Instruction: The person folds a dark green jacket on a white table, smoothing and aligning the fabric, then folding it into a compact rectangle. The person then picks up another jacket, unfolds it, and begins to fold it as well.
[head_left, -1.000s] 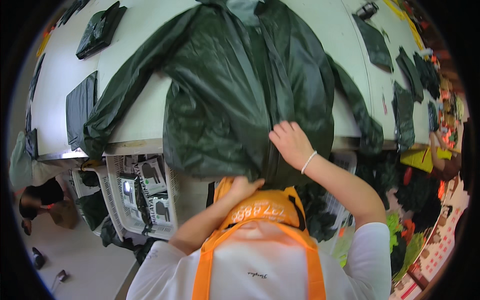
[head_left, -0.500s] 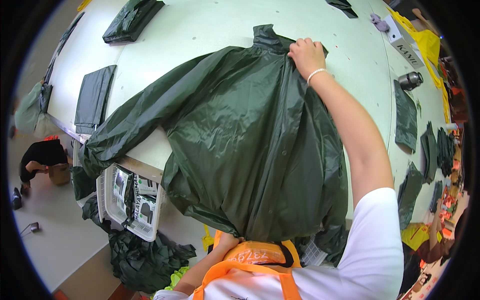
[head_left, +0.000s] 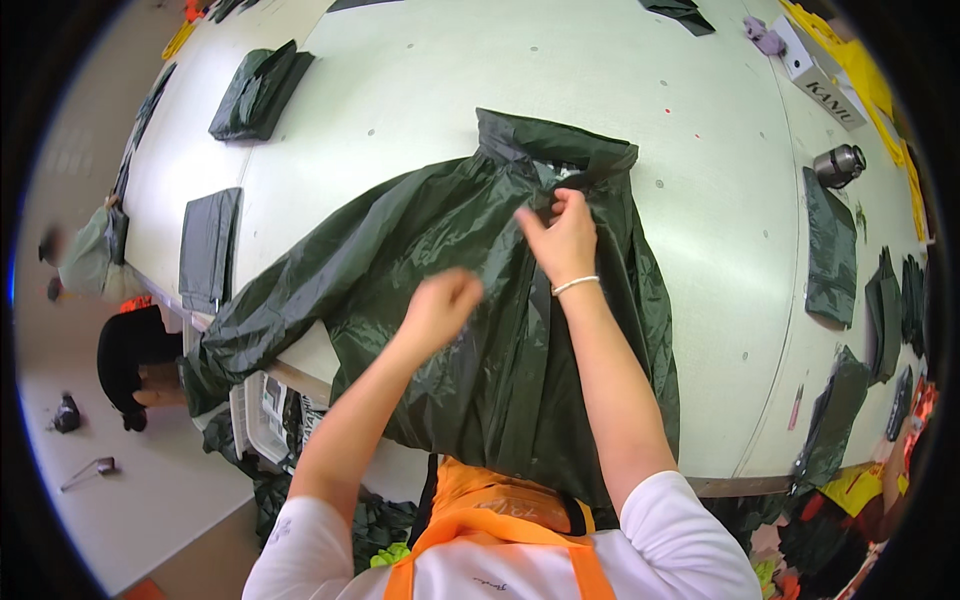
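A dark green raincoat (head_left: 440,230) lies front up across the table edge, one sleeve stretched to the left and its collar (head_left: 560,140) standing at the far end. Just below the collar, over the front placket, is my right hand (head_left: 566,238). Its thumb is held apart from its bent fingers, and the fingertips are at the neck opening. My left hand (head_left: 445,305) hovers over the coat's chest, smeared by motion; its fingers look curled, but whether they hold anything is not visible.
Folded dark green garments lie on the pale table (head_left: 450,60), including a bundle (head_left: 260,90) and a flat one (head_left: 210,245) at left. A steel flask (head_left: 838,165) and a white box (head_left: 815,75) stand at right. Below the left edge hangs a white basket (head_left: 268,425). People work nearby.
My right hand has come down from the collar's right side to the neck front. The left hand has risen from the hem to the chest. The collar now sits lower in view.
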